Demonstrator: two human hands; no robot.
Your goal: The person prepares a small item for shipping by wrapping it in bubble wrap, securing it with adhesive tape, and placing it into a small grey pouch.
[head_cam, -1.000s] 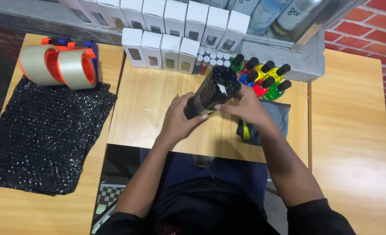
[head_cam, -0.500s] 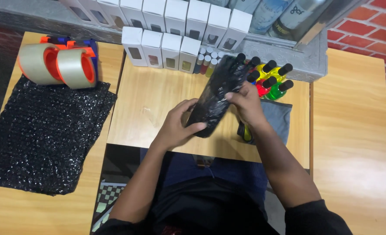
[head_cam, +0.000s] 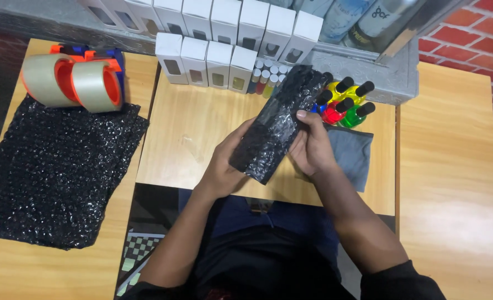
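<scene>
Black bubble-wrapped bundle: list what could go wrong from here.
1. The black bundle is held above the table by the left hand and right hand; its far end hangs near the coloured bottles and might tip them.
2. No tape shows on it, so the wrap may loosen; the tape rolls lie far left.

black bubble-wrapped parcel (head_cam: 277,125), tilted, held

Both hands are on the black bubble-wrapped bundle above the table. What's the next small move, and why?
Probably press the loose upper flap flat with the right hand while the left hand steadies the lower end. The black bubble-wrapped bundle is held tilted, its top end looks unsealed, and the tape rolls sit out of reach of both occupied hands.
</scene>
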